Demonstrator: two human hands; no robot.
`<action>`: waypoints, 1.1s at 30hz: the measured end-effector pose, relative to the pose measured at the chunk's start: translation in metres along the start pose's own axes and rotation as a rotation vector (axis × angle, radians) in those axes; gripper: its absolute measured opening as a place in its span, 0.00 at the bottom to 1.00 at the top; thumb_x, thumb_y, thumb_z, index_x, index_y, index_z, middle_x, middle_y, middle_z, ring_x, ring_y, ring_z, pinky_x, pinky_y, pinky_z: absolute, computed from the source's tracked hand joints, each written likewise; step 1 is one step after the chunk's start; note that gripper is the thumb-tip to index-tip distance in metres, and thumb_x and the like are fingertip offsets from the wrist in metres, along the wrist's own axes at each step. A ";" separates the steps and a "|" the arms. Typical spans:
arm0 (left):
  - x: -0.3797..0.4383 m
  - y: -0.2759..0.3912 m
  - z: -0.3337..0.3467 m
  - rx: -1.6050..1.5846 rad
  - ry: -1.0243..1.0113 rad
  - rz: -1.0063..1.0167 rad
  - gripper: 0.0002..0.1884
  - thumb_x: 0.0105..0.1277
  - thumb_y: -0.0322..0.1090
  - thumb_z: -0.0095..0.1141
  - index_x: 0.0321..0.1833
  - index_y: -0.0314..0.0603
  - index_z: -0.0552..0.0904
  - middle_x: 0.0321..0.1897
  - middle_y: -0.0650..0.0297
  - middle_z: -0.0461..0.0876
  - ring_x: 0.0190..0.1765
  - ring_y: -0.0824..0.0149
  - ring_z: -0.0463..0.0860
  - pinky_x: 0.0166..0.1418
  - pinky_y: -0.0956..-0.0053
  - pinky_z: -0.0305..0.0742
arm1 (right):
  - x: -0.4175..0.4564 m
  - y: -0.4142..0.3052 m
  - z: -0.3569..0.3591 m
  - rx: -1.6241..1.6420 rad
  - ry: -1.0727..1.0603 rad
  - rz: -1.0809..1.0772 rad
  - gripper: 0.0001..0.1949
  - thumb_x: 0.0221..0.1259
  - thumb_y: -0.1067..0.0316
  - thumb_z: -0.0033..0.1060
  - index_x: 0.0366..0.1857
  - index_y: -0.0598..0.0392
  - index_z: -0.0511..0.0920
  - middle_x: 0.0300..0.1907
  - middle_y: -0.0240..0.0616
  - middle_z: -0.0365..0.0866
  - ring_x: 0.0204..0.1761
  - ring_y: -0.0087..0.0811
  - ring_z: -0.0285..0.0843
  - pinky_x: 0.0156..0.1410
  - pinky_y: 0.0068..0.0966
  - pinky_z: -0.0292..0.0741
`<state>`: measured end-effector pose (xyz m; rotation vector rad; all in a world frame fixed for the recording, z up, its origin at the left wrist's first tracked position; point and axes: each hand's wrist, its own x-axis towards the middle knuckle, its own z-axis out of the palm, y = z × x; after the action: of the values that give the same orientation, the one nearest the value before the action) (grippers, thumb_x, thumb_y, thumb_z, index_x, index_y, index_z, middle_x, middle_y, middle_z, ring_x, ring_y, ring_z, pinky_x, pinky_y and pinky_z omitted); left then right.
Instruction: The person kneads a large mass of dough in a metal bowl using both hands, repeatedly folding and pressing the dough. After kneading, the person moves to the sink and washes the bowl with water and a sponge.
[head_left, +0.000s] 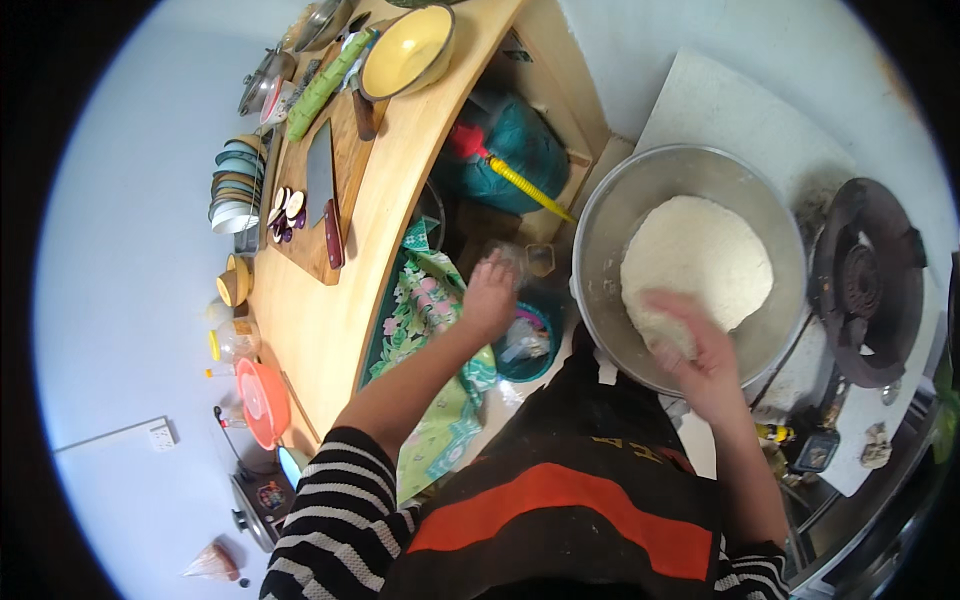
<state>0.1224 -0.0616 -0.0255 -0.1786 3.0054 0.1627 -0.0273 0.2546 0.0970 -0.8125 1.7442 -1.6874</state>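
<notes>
A large metal pot (596, 247) holds a mound of pale, flour-like powder (697, 247). My right hand (697, 349) is inside its near part, at the powder's lower edge, thumb and fingers apart and blurred. Whether powder lies in the fingers is unclear. Left of the pot, my left hand (491, 292) reaches over the gap beside the wooden counter. Its fingertips are at a blurred, see-through object (510, 259); a grip on it cannot be made out.
On the wooden counter (330, 322) lie a cutting board (300, 251), a cleaver (321, 176), sliced eggplant (295, 204), a peeled green stalk (322, 94) and a yellow bowl (409, 52). Below are a floral cloth (427, 300) and a teal bin (551, 352). A dark burner (862, 277) stands right.
</notes>
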 end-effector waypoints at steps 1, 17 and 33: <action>-0.005 -0.023 0.013 0.282 -0.125 0.051 0.25 0.59 0.36 0.55 0.61 0.37 0.74 0.64 0.51 0.71 0.72 0.49 0.61 0.76 0.53 0.48 | 0.000 -0.002 0.013 0.200 -0.192 0.085 0.18 0.62 0.68 0.58 0.57 0.54 0.76 0.58 0.42 0.77 0.62 0.37 0.73 0.67 0.33 0.67; -0.092 -0.086 -0.114 0.579 -0.837 0.240 0.15 0.64 0.49 0.55 0.28 0.50 0.87 0.23 0.66 0.79 0.41 0.64 0.76 0.49 0.66 0.65 | -0.017 0.229 0.213 -0.039 -0.300 0.514 0.13 0.66 0.65 0.54 0.52 0.56 0.78 0.47 0.48 0.83 0.49 0.44 0.82 0.55 0.34 0.75; -0.101 -0.064 -0.069 -0.123 -0.350 0.024 0.15 0.60 0.31 0.60 0.50 0.39 0.80 0.49 0.55 0.78 0.58 0.53 0.74 0.64 0.59 0.69 | -0.017 0.263 0.231 0.091 -0.002 0.541 0.11 0.66 0.69 0.57 0.50 0.55 0.80 0.33 0.39 0.82 0.33 0.26 0.78 0.42 0.24 0.76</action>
<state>0.2214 -0.1211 0.0495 -0.1118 2.6508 0.3427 0.1505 0.1217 -0.1743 -0.2614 1.6763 -1.3794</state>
